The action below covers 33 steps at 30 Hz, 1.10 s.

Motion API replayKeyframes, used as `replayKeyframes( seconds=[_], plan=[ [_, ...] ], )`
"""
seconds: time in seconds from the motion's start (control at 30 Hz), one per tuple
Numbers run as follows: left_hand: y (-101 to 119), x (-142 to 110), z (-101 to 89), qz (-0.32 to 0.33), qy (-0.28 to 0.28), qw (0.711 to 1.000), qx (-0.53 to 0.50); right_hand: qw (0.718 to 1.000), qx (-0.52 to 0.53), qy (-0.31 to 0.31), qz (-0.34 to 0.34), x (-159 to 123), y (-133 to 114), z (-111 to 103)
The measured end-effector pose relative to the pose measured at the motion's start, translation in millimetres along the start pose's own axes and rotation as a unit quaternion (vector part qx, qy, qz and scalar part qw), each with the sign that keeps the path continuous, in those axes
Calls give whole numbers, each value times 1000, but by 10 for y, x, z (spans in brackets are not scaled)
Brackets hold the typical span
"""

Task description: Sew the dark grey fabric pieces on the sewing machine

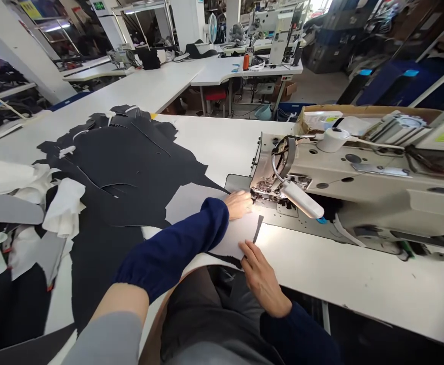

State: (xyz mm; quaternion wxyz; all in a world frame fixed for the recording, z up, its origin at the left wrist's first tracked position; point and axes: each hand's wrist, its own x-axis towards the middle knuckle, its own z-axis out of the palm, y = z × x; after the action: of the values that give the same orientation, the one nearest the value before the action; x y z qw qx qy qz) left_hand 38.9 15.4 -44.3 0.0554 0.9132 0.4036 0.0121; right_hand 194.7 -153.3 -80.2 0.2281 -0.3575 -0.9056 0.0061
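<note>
The grey cloth [240, 230] lies on the tabletop [320, 263], by the left end of the sewing machine [377, 177]. The hands are apart. The left hand [239, 204] presses on the cloth; the right hand [262, 279] touches its near edge, maybe pinching, I can't tell. It looks best to keep the cloth smooth, go slowly, and mind those left fingertips.

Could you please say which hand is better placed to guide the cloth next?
Likely the left hand: it's on the grey cloth beside the sewing machine; the right hand sits farther back.
</note>
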Motion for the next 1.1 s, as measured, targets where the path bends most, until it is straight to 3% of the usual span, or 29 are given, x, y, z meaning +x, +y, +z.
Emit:
replayKeyframes(
  seconds=[0.17,0.3,0.47,0.8,1.1],
  plan=[
    [-322,25,-120,-65,-24,998,-6,1000,-22,20,-8,361,59,138],
    [-430,131,-109,-66,-40,997,-14,998,-47,12,-33,459,155,210],
    [-481,243,-90,-60,-62,995,-41,998,-44,-5,-34,458,265,246],
    [-529,436,17,-59,-24,997,-48,999,-23,12,-22,459,410,272],
    [-495,471,-4,-53,-16,998,-36,1000,16,4,15,422,469,343]
  ],
)
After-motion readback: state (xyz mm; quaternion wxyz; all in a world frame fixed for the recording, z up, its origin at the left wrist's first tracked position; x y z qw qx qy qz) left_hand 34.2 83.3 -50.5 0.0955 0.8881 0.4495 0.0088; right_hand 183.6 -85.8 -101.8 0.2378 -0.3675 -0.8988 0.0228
